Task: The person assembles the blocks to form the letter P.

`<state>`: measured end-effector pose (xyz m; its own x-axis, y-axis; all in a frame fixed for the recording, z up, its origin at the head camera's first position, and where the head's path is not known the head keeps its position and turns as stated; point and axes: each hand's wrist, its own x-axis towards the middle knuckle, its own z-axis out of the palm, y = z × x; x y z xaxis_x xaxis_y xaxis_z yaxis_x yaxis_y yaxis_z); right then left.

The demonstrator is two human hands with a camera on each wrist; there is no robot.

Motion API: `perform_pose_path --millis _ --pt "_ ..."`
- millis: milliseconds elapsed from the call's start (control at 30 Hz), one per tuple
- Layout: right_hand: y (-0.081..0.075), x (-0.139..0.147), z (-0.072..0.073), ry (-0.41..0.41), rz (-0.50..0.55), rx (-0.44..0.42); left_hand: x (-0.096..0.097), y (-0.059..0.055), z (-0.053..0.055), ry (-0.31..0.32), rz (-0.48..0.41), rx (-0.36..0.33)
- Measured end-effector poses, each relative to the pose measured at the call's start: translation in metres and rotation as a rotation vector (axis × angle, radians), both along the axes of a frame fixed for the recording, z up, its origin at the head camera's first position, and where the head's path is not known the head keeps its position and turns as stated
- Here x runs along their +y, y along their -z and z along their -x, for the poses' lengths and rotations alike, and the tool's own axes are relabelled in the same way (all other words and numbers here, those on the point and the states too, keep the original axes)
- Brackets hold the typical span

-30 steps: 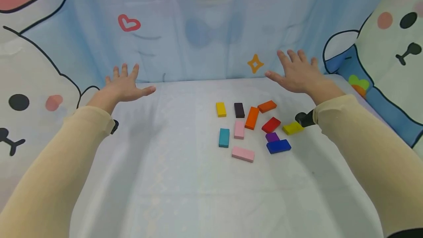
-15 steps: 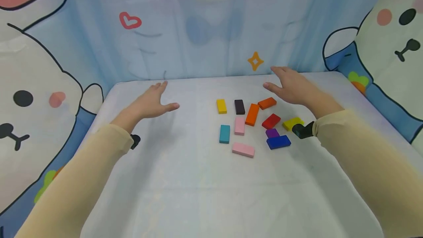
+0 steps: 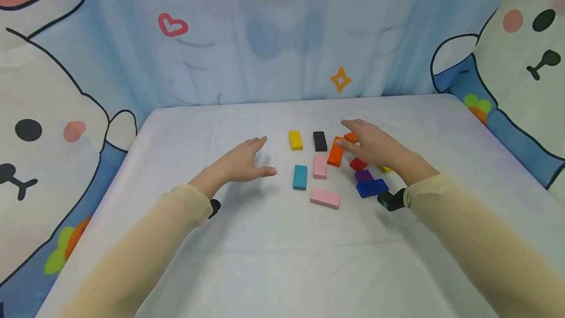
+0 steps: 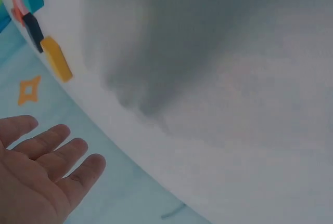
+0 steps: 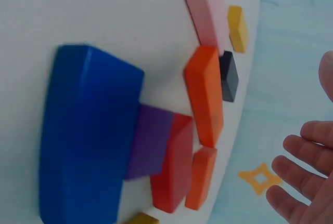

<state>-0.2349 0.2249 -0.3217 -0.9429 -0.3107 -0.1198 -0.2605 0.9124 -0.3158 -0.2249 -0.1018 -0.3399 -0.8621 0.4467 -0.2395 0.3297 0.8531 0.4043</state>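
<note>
My left hand [image 3: 240,163] hovers over the white tablecloth, fingers extended and thumb apart, left of a yellow block [image 3: 295,140] and a teal block [image 3: 300,177]. Above the right part of the scattered blocks is my right hand [image 3: 375,146], spread and holding nothing. It partly covers an orange block [image 3: 351,137], a red block [image 3: 358,164] and a second yellow block [image 3: 385,169] in the head view. Its thumb tip overlaps another orange block [image 3: 335,153]. In the right wrist view a blue block [image 5: 88,130] lies against a purple block [image 5: 150,141].
A black block [image 3: 320,141] and two pink blocks, one upright in view [image 3: 320,167] and one nearer [image 3: 325,198], lie mid-table. Behind the white table [image 3: 198,126] hangs a blue curtain [image 3: 273,33] with printed cartoon animals.
Both hands have come down and inward from the far side of the table, the left moving right and nearer, the right moving left over the blocks. The blocks stay where they were.
</note>
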Motion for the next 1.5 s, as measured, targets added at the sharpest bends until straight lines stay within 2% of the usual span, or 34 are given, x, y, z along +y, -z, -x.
perform_pose_path --millis 167,367,700,867,1200,1500 --pt "0.011 -0.009 -0.004 -0.047 -0.002 0.005 0.018 0.009 -0.005 0.033 0.018 -0.025" --pt "0.023 -0.016 -0.005 -0.064 -0.003 -0.012 0.035 0.016 -0.008 0.070 0.031 -0.045" --pt "0.042 -0.022 -0.005 -0.128 -0.043 0.024 0.052 0.029 -0.008 0.161 0.026 -0.019" --pt "0.047 -0.023 -0.006 -0.146 -0.070 0.048 0.057 0.031 -0.009 0.160 0.033 -0.003" --pt "0.049 -0.026 -0.004 -0.173 -0.046 0.049 0.063 0.032 -0.007 0.134 0.035 0.017" --pt "0.049 -0.031 0.000 -0.185 -0.058 0.070 0.065 0.030 -0.008 0.121 0.030 -0.010"
